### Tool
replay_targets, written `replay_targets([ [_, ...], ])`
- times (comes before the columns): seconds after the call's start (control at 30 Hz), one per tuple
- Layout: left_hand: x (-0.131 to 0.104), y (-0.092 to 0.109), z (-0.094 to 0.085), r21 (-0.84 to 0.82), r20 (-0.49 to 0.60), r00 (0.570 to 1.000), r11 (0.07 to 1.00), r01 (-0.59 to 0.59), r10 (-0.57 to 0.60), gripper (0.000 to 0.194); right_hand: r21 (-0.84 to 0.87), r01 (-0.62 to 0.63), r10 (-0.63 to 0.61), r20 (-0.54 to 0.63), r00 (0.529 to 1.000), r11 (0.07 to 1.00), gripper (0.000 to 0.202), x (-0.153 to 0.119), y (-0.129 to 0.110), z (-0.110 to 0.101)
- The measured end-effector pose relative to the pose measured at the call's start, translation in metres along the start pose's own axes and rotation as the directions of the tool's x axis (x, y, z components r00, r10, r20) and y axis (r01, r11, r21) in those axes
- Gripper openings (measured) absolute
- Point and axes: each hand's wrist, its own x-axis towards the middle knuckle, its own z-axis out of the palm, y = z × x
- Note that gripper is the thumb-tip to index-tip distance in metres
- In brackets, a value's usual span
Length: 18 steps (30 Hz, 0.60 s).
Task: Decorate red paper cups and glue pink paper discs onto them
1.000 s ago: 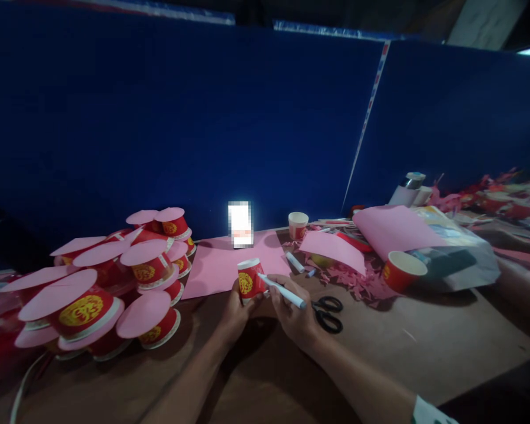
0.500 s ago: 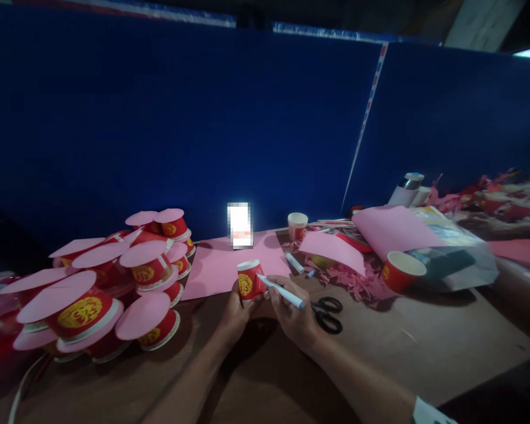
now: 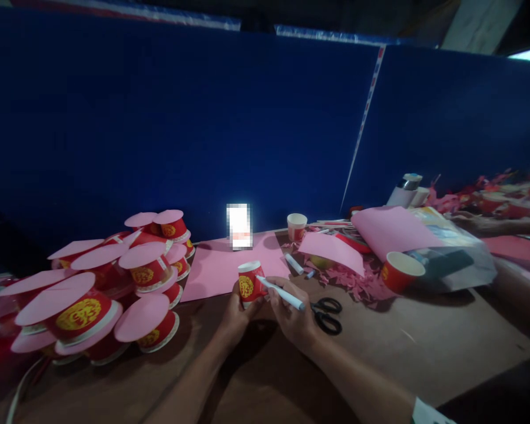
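Note:
My left hand (image 3: 239, 313) is closed around the lower part of a red paper cup (image 3: 249, 285) with a gold emblem and a white rim. The cup is held slightly tilted above the table. In my right hand (image 3: 292, 309) is a white marker pen (image 3: 285, 294) with a light blue end, its tip against the right side of the cup. Just right of that hand lie black-handled scissors (image 3: 328, 315), their blades hidden. Behind the cup a pink paper sheet (image 3: 216, 274) lies flat.
On the left, several red cups with pink paper discs (image 3: 143, 256) are stacked. A bright pixelated patch (image 3: 239, 227) stands behind. To the right are another marker (image 3: 294, 264), pink paper shreds (image 3: 357, 282), a red cup (image 3: 401, 272) and a person's arm (image 3: 519, 300). A blue partition (image 3: 203, 129) rises behind.
Almost nothing differs. The view has shifted slightly, and the cup and marker remain in about the same position against each other.

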Motion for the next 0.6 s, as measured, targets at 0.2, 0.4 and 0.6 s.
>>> replay_targets([
  [0.2,0.0001,-0.0022,-0.0001,-0.006,0.014,1.000,1.000,0.010,-0.010,0.058,0.022,0.003,-0.004,0.015,1.000,1.000,0.019,-0.0009,0.0013,0.0001],
  [0.4,0.0018,-0.0060,-0.0016,-0.014,0.025,1.000,1.000,-0.001,0.001,0.059,0.028,0.006,-0.007,0.008,1.000,1.000,0.019,-0.0003,-0.0006,0.0002],
  [0.6,0.0015,-0.0052,-0.0008,-0.008,0.024,1.000,1.000,-0.001,0.001,0.057,0.015,0.006,-0.006,0.015,1.000,1.000,0.019,0.0008,-0.0023,-0.0010],
])
